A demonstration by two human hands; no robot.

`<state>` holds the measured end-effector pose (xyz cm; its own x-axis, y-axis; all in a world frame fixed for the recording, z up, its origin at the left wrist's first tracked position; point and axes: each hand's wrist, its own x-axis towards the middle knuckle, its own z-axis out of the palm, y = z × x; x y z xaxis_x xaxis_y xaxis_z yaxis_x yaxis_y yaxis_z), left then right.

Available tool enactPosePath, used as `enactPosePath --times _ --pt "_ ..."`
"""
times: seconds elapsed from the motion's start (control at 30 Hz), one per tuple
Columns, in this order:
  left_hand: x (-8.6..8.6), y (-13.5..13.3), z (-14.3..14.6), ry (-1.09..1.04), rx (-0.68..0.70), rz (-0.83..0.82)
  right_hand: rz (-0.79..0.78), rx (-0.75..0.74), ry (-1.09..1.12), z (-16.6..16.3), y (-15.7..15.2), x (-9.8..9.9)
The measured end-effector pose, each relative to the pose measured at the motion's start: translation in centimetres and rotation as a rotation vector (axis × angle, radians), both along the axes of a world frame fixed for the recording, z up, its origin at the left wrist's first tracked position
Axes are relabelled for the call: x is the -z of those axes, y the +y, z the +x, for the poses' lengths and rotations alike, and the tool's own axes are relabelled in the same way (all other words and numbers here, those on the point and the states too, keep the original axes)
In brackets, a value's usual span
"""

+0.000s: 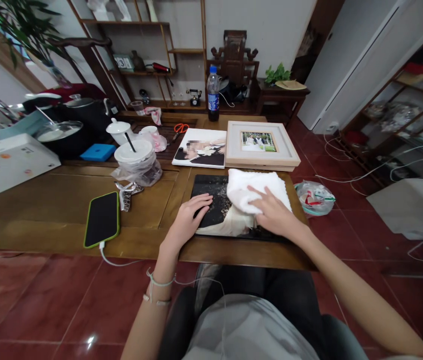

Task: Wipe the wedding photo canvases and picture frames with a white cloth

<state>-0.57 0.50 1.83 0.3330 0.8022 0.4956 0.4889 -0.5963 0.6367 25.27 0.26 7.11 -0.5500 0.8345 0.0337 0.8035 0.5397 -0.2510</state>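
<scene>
A dark photo print point(211, 197) lies flat at the near edge of the low wooden table point(64, 210). My left hand point(188, 220) rests on its left side with the fingers stretched out flat. My right hand point(273, 212) presses a folded white cloth point(251, 192) onto the right part of the print, fingers spread over the cloth. Behind it lie a second photo print point(200, 147) and a pale framed photo point(261, 145).
A phone in a green case point(102, 219) lies on the table to the left with a cable attached, beside a hair clip point(127, 192). Lidded cups in a bag point(136, 159), a blue bottle point(213, 94), scissors point(179, 129) and pots stand further back. A plastic bag point(314, 197) lies on the red floor.
</scene>
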Motion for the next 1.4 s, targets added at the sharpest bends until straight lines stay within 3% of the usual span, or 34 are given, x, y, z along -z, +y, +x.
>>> enactPosePath --times 0.13,0.23,0.53,0.7,0.9,1.13,1.27,1.4 --pt "0.0 0.1 0.0 -0.009 0.001 0.002 0.044 0.099 -0.048 0.2 3.4 0.2" --pt "-0.1 0.0 0.0 -0.007 0.002 -0.011 0.072 0.123 -0.076 -0.9 3.2 0.3" --pt "-0.5 -0.3 -0.1 0.041 -0.032 -0.077 -0.003 -0.157 -0.033 -6.1 -6.6 0.7" --pt "-0.4 -0.2 -0.2 0.078 -0.029 -0.075 -0.07 -0.225 0.017 -5.6 -8.6 0.1" --pt "-0.2 -0.1 0.0 0.015 -0.021 -0.039 -0.008 -0.053 0.065 -0.5 -7.0 0.2" --pt "-0.3 -0.1 0.1 -0.001 -0.024 -0.047 0.129 0.249 -0.075 4.4 -1.3 0.8" --pt "-0.5 -0.2 0.1 0.008 -0.02 -0.047 0.146 0.269 -0.117 2.7 1.3 0.8" --pt "-0.6 -0.5 0.1 0.008 -0.054 -0.082 0.135 0.17 -0.139 -2.0 0.7 0.9"
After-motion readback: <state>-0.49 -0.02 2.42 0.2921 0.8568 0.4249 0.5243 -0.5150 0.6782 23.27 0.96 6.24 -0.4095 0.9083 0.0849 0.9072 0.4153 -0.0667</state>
